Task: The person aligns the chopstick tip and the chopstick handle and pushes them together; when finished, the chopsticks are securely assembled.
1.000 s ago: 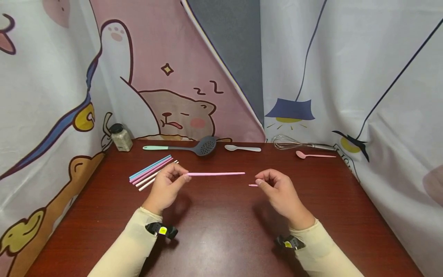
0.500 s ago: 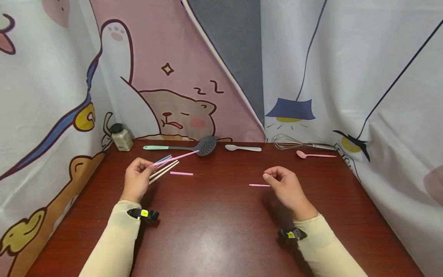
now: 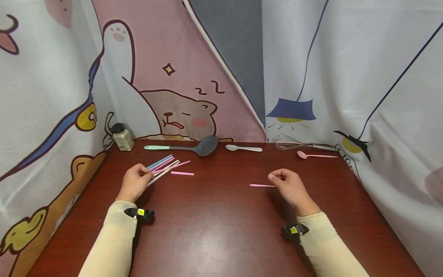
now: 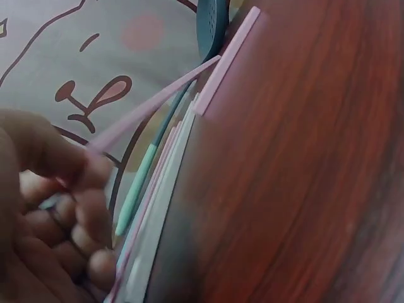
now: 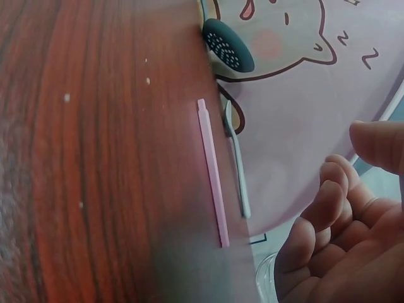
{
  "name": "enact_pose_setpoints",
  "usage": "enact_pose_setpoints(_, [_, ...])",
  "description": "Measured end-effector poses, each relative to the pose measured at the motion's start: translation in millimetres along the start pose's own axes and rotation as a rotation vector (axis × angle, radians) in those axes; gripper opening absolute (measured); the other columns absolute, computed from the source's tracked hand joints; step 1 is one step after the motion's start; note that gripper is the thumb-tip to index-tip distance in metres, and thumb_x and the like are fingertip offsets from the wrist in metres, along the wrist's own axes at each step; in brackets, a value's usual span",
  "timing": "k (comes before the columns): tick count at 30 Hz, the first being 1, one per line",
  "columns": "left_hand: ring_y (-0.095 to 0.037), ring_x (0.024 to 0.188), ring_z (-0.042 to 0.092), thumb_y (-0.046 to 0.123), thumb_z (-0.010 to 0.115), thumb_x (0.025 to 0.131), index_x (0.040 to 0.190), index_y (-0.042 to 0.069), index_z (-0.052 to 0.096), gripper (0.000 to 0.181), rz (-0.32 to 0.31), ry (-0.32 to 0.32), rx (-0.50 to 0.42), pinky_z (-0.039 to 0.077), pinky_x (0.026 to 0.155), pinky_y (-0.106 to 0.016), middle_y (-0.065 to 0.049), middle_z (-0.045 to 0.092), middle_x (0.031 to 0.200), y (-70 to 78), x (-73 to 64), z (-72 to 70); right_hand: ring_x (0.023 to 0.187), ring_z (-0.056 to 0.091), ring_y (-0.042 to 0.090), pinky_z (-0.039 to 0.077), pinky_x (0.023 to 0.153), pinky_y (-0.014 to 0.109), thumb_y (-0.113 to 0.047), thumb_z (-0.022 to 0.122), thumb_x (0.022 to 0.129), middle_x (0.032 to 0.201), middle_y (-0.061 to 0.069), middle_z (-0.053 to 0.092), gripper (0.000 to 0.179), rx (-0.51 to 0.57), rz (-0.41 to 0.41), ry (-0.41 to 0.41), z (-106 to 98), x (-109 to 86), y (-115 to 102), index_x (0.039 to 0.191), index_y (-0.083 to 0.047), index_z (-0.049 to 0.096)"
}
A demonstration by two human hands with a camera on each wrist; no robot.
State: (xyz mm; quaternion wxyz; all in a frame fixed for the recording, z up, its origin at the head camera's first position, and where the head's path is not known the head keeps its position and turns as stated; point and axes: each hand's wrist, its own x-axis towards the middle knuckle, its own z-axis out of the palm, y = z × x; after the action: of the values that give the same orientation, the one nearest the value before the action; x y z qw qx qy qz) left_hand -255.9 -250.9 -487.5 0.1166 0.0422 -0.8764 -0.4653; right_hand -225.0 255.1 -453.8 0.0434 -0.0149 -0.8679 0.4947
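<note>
In the head view my left hand (image 3: 134, 182) pinches a slim pink chopstick (image 3: 180, 164) by its near end. Its far part crosses over a bundle of blue, pink and white sticks (image 3: 166, 169) at the left of the table. The left wrist view has the held chopstick (image 4: 151, 113) slanting up from thumb and finger. A short pink stick piece (image 3: 182, 173) lies just right of the bundle. My right hand (image 3: 290, 188) holds nothing, its fingers loosely bent. Below its fingertips lies another pink piece (image 5: 211, 170) with a narrowed end.
Along the back edge of the table lie a slotted skimmer (image 3: 205, 146), a white spoon (image 3: 243, 148), a whisk (image 3: 290, 143) and a pink spoon (image 3: 316, 155). A dark-lidded jar (image 3: 122, 137) stands at the back left corner. Printed cloth hangs behind.
My left hand has moved left with the pink chopstick and lowered it over the bundle, uncovering the short pink piece. My right hand has drawn slightly right, exposing more of the pink piece there.
</note>
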Motion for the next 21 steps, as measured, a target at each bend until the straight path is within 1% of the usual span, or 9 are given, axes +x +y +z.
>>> enact_pose_setpoints(4, [-0.019, 0.070, 0.056, 0.007, 0.070, 0.090, 0.091, 0.001, 0.067, 0.008, 0.010, -0.089, 0.166, 0.045, 0.062, -0.031, -0.010, 0.067, 0.080, 2.5, -1.3, -5.7, 0.068, 0.048, 0.011, 0.041, 0.059, 0.026, -0.017, 0.069, 0.101, 0.074, -0.004, 0.056, 0.024, 0.020, 0.029, -0.004, -1, 2.5, 5, 0.109, 0.006, 0.070])
enact_pose_setpoints(7, [-0.025, 0.074, 0.055, 0.012, 0.070, 0.093, 0.094, 0.001, 0.065, 0.011, -0.008, -0.171, 0.276, 0.044, 0.063, -0.035, -0.012, 0.064, 0.084, 7.8, -4.0, -9.2, 0.067, 0.049, 0.010, 0.042, 0.059, 0.026, -0.017, 0.069, 0.101, 0.073, -0.004, 0.055, 0.024, 0.031, 0.039, -0.005, -2, 3.8, 7, 0.109, 0.006, 0.070])
enact_pose_setpoints(10, [-0.027, 0.077, 0.057, 0.017, 0.070, 0.094, 0.092, 0.004, 0.065, 0.013, -0.024, -0.221, 0.386, 0.042, 0.070, -0.041, -0.011, 0.063, 0.084, 13.4, -6.7, -11.9, 0.065, 0.050, 0.009, 0.042, 0.057, 0.026, -0.017, 0.069, 0.101, 0.072, -0.003, 0.056, 0.025, 0.056, 0.042, -0.010, -2, 4.3, 7, 0.110, 0.007, 0.070])
enact_pose_setpoints(12, [-0.027, 0.076, 0.058, 0.019, 0.070, 0.093, 0.088, 0.007, 0.066, 0.014, -0.033, -0.241, 0.435, 0.040, 0.073, -0.046, -0.009, 0.064, 0.081, 15.8, -7.8, -13.7, 0.063, 0.050, 0.008, 0.042, 0.056, 0.025, -0.016, 0.069, 0.101, 0.072, -0.003, 0.056, 0.026, 0.073, 0.045, -0.016, -1, 4.1, 7, 0.111, 0.008, 0.069])
enact_pose_setpoints(15, [-0.026, 0.075, 0.058, 0.019, 0.068, 0.091, 0.082, 0.010, 0.066, 0.013, -0.053, -0.264, 0.497, 0.037, 0.076, -0.050, -0.007, 0.064, 0.078, 17.2, -8.9, -16.3, 0.061, 0.050, 0.008, 0.042, 0.055, 0.026, -0.016, 0.069, 0.102, 0.071, -0.003, 0.055, 0.027, 0.087, 0.048, -0.026, -1, 4.1, 8, 0.112, 0.008, 0.068])
enact_pose_setpoints(21, [-0.026, 0.075, 0.059, 0.018, 0.066, 0.089, 0.081, 0.010, 0.064, 0.011, -0.076, -0.333, 0.573, 0.038, 0.076, -0.053, -0.007, 0.064, 0.078, 16.0, -7.8, -20.8, 0.060, 0.049, 0.009, 0.042, 0.054, 0.026, -0.017, 0.069, 0.102, 0.069, -0.004, 0.053, 0.026, 0.072, 0.055, -0.028, -1, 4.7, 10, 0.111, 0.008, 0.068])
